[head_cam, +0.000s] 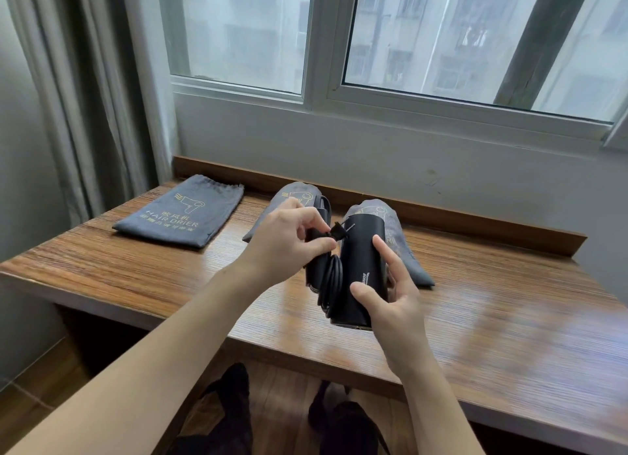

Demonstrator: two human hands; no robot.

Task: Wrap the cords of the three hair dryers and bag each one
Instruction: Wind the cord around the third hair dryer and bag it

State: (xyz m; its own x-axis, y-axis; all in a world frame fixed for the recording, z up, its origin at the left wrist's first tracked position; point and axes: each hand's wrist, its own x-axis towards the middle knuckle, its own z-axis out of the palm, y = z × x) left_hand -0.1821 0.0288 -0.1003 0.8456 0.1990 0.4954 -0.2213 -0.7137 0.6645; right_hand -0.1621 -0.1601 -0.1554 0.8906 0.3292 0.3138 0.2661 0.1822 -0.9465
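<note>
Dryer (362, 271): rigid, smooth, likely slippery; right hand (390, 295) cradles barrel, fingers loose. Cord (329, 284) pliable; left hand (289, 240) pinches plug (337, 234), 10 o'clock of barrel.

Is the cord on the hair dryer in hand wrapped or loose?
Wrapped: the cord lies coiled against the hair dryer, its plug end pinched by the left hand.

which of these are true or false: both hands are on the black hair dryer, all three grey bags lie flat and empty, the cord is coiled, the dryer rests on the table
1. Both hands are on the black cylindrical hair dryer. True: the left hand pinches the plug, the right hand cradles the body.
2. All three grey fabric bags lie flat. False: only the left grey bag looks flat; the other two bulge.
3. The black cord is coiled. True.
4. The dryer rests on the wooden table. False: it is held above it.
</note>
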